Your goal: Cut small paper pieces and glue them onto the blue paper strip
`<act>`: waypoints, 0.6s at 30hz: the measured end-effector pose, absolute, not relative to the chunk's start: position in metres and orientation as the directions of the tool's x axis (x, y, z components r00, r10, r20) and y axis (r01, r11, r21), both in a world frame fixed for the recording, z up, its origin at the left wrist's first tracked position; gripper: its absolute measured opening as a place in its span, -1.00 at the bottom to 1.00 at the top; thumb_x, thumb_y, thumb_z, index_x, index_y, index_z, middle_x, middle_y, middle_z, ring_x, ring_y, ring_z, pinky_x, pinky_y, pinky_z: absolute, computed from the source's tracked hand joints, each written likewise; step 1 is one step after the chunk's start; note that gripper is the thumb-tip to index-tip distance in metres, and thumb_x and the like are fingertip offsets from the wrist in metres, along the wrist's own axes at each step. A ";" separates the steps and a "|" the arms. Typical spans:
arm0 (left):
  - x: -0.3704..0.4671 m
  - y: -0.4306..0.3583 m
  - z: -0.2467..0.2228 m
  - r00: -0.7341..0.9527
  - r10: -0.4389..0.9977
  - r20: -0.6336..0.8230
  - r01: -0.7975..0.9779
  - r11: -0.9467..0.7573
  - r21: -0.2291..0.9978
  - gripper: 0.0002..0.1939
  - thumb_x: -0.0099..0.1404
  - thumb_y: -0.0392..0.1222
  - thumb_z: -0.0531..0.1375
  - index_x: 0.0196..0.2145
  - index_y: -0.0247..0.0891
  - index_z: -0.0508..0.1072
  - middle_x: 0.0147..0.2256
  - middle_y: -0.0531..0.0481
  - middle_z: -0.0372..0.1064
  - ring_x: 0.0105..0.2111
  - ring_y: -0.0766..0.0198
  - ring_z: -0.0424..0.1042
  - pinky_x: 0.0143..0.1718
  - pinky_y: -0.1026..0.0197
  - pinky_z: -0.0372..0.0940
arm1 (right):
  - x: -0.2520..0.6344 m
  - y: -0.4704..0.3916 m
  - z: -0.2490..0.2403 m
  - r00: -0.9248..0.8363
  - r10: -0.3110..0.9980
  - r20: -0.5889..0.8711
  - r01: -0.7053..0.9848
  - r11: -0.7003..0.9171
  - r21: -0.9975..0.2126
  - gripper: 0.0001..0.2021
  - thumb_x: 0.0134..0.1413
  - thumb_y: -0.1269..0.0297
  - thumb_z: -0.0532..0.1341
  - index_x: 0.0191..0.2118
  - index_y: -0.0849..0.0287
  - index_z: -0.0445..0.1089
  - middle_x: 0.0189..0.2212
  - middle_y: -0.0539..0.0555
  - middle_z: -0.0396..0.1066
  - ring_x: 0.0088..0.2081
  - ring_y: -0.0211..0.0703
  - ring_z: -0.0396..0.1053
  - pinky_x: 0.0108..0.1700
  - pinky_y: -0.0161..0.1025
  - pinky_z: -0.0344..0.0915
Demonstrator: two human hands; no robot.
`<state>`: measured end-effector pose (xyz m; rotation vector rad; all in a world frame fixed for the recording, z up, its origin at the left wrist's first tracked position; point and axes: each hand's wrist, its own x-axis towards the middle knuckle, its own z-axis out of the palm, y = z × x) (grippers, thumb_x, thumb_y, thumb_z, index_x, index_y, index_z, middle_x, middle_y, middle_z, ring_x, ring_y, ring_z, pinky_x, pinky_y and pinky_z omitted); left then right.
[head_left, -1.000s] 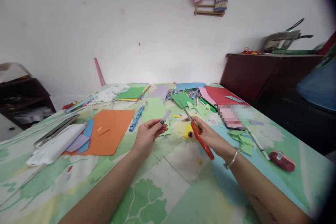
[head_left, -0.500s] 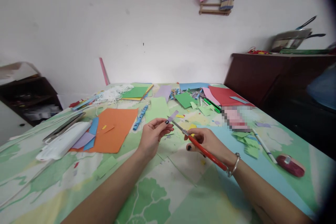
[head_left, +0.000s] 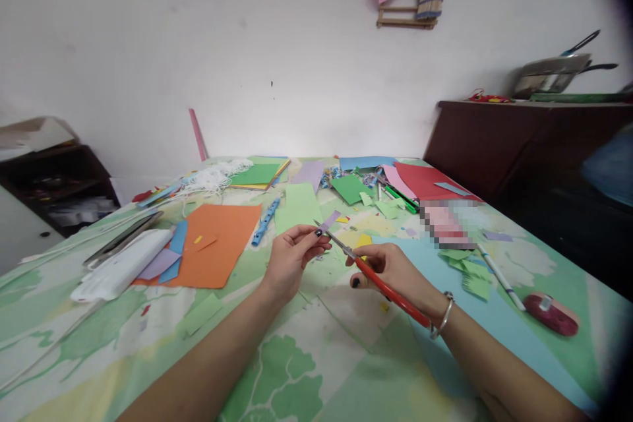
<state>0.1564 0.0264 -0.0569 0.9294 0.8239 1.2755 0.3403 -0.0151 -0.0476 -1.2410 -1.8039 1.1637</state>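
Between the thumb and fingers of my left hand (head_left: 291, 257) is a small strip of purple paper (head_left: 331, 219). My right hand (head_left: 393, 273) is closed around red-handled scissors (head_left: 368, 270), whose metal blades reach up and left to the strip at my left fingertips. Whether the blades are cutting into the paper cannot be made out. Below and to the right of my right hand lies a large light-blue sheet (head_left: 435, 316). A light-green sheet (head_left: 297, 201) is just beyond my left hand.
An orange sheet (head_left: 217, 237), a blue flute-like tube (head_left: 266, 221) and a white power strip (head_left: 121, 264) lie left. Green paper pieces (head_left: 475, 282), a white pen (head_left: 500, 277) and a dark-red computer mouse (head_left: 551, 314) lie right. White string (head_left: 212, 178) and stacked coloured paper (head_left: 260, 175) sit farther back.
The view has shifted very slightly. Both hands, the purple strip and the scissors keep nearly the same positions; the strip's angle differs a little.
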 end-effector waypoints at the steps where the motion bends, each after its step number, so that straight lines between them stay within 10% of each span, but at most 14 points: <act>1: 0.156 0.026 -0.057 0.121 0.993 -0.005 -0.412 0.055 0.910 -0.80 0.01 -0.25 0.29 -0.38 -0.37 0.42 -0.47 -0.07 0.49 -0.47 0.32 0.47 -0.38 0.33 0.34 | 0.340 -0.015 -0.048 -0.339 0.940 0.022 0.360 0.151 -0.921 -0.84 -0.15 0.26 0.23 -0.38 0.21 0.36 -0.63 -0.12 0.10 -0.60 -0.40 -0.05 -0.59 -0.39 -0.09; 18: 0.155 0.023 -0.055 0.173 0.985 -0.016 -0.402 0.086 0.912 -0.81 0.02 -0.27 0.29 -0.54 -0.34 0.31 -0.33 -0.18 0.50 -0.29 0.16 0.50 -0.22 0.22 0.35 | 0.343 -0.005 -0.057 -0.158 0.979 0.126 0.504 0.190 -0.842 -0.70 -0.19 0.09 0.25 -0.35 0.21 0.44 -0.60 0.00 0.35 -0.58 -0.28 0.19 -0.56 -0.35 0.06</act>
